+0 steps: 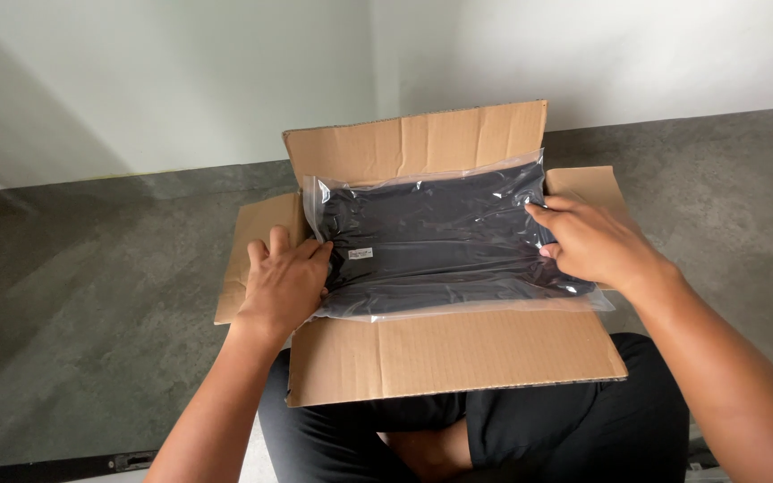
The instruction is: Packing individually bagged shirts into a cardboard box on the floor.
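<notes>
- The grey floor (91, 295) fills most of what you see, and it meets a pale wall (181, 80) at the far side.
- Your legs in black trousers (583, 429) show at the bottom edge; the near flap of the box lies over them.
- An open cardboard box (445, 353) sits right in front of you, with all four flaps folded out: one standing up at the back, one towards you, one at each side.
- A clear plastic bag (431, 237) holding a folded black garment lies flat over the mouth of the box, and its edges reach out over the flaps. A small white label (361, 254) sits near the bag's left end.
- Your right hand (588, 241) rests on the right end of the bag, fingers curled over its edge and pressing the plastic; you grip it there.
- Your left hand (284, 282) lies flat with the fingers spread, on the left side flap, and its fingertips touch the left edge of the bag. It grips nothing.
</notes>
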